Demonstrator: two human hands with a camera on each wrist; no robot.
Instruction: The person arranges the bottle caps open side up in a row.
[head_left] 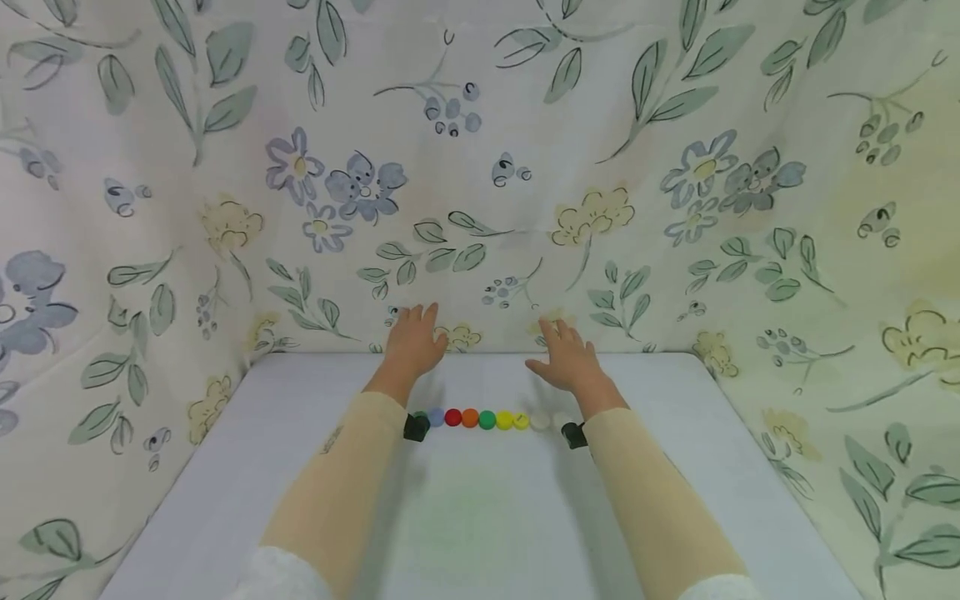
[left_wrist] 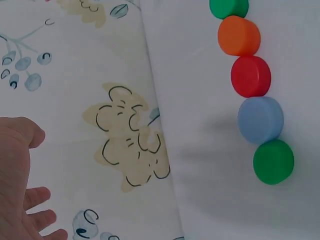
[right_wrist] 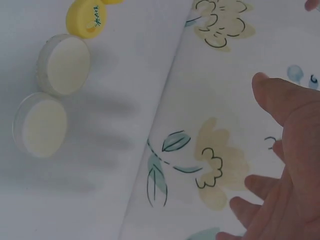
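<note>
A row of several round plastic caps runs across the white table: green [left_wrist: 273, 162], light blue [head_left: 437, 417], red [head_left: 453, 417], orange [head_left: 470, 418], a second green [head_left: 487, 419], yellow [head_left: 504, 420], another yellow with dark marks [head_left: 521, 421], then two whitish discs [right_wrist: 64, 65] at the right end. Neighbours sit side by side, touching or nearly so. My left hand [head_left: 414, 340] is raised beyond the row's left end, fingers spread and holding nothing. Likewise empty, my right hand [head_left: 572, 360] hovers past the right end with fingers apart. Both stand near the table's far edge.
Behind the white table [head_left: 465, 533] hangs a floral cloth [head_left: 480, 200], close along its far edge and both sides. Dark wrist-worn devices, one on the left wrist [head_left: 416, 427] and one on the right wrist [head_left: 574, 435], overlap the row's ends in the head view.
</note>
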